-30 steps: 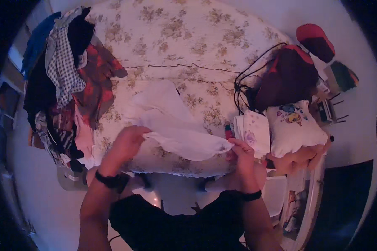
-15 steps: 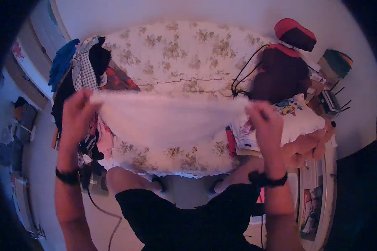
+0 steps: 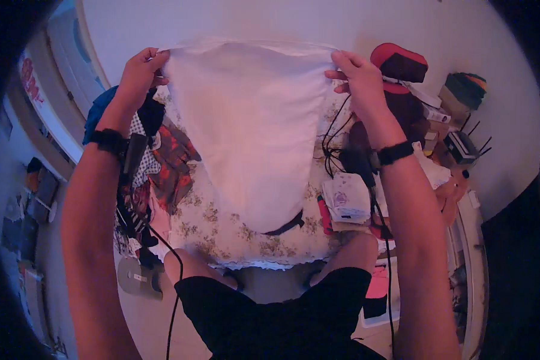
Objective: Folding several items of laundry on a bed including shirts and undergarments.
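Note:
A white cloth garment (image 3: pixel 252 126) hangs stretched between my two raised hands, narrowing toward its lower end, where a dark strip (image 3: pixel 285 224) shows. My left hand (image 3: pixel 143 75) pinches its upper left corner between thumb and fingers. At the upper right corner, my right hand (image 3: pixel 355 75) pinches it the same way. The garment's lower end is over the floral-covered sofa (image 3: pixel 210 240); whether it touches the cover I cannot tell. Its exact kind is not clear.
Heaped clothes (image 3: pixel 162 162) lie on the sofa's left side. On the right are a small folded stack (image 3: pixel 347 198), a dark red-and-black bag (image 3: pixel 399 63), black cables (image 3: pixel 330 144) and a black router (image 3: pixel 459 146). A grey cylinder (image 3: pixel 139 277) is on the floor at lower left.
Both hands have risen and moved farther away, lifting the white garment's top edge. It was bunched and sagging between them; now it hangs spread out at length, with its dark strip visible.

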A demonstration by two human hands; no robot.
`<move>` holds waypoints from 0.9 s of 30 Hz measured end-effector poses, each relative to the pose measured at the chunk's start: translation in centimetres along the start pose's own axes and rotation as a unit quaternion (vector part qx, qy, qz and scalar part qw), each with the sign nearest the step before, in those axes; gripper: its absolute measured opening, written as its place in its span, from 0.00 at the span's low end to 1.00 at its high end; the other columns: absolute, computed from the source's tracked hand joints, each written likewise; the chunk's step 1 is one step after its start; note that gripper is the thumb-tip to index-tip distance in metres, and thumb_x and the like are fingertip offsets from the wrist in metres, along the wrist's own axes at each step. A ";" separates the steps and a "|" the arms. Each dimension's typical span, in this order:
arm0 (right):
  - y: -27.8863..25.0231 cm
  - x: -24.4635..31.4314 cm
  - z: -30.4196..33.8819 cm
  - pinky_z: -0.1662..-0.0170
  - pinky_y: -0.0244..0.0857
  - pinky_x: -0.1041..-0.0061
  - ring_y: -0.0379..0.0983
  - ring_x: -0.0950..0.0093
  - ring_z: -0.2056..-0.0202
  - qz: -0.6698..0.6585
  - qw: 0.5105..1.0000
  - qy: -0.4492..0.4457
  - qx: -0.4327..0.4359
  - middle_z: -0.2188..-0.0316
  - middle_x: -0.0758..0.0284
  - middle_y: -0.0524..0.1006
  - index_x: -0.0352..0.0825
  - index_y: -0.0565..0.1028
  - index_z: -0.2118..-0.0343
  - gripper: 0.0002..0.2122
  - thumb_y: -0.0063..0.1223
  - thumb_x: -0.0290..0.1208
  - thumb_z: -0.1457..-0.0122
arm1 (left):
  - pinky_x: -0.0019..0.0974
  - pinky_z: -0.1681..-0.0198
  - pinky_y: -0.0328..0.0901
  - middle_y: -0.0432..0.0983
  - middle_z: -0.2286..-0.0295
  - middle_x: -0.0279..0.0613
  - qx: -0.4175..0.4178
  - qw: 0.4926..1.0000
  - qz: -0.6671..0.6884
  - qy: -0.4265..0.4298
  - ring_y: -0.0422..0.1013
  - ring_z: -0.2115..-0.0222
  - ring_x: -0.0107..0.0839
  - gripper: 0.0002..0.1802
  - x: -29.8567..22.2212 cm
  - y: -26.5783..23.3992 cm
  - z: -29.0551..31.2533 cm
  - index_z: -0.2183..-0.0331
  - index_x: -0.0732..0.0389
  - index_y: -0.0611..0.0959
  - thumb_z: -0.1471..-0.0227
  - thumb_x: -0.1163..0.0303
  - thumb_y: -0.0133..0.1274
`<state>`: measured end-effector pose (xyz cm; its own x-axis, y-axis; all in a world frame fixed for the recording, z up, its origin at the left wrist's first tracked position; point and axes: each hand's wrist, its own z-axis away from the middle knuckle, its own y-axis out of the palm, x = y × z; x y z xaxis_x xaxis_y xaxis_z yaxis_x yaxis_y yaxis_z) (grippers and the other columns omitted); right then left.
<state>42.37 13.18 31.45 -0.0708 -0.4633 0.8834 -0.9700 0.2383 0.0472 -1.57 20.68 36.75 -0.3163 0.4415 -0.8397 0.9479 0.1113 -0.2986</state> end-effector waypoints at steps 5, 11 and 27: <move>-2.6 -0.4 1.7 0.73 0.70 0.80 0.83 0.77 0.64 0.014 1.000 -0.012 -0.012 0.60 0.65 0.83 0.28 0.78 0.50 0.21 0.63 0.41 0.37 | 0.27 0.68 0.72 0.76 0.70 0.28 0.014 0.999 -0.030 0.006 0.71 0.72 0.18 0.12 -0.5 -0.5 2.3 0.62 0.56 0.81 0.36 0.58 0.56; -4.0 0.0 5.3 0.74 0.69 0.82 0.82 0.79 0.69 0.013 1.000 0.020 0.005 0.63 0.67 0.82 0.29 0.80 0.53 0.19 0.63 0.40 0.37 | 0.25 0.70 0.69 0.73 0.73 0.24 0.052 0.997 -0.058 -0.002 0.69 0.73 0.16 0.10 -1.5 -1.1 6.5 0.64 0.55 0.82 0.37 0.59 0.57; -5.7 1.3 2.9 0.76 0.64 0.85 0.81 0.80 0.70 0.020 0.999 -0.016 0.031 0.64 0.68 0.82 0.29 0.79 0.52 0.19 0.63 0.40 0.38 | 0.22 0.72 0.60 0.75 0.74 0.21 0.041 0.991 -0.116 0.046 0.68 0.73 0.13 0.15 -3.8 -2.2 3.1 0.61 0.54 0.84 0.39 0.53 0.59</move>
<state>47.11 8.72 31.01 -0.1160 -0.4818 0.8686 -0.9788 0.2041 -0.0175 -2.56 15.94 39.19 -0.5172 0.4915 -0.7007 0.8426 0.1487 -0.5176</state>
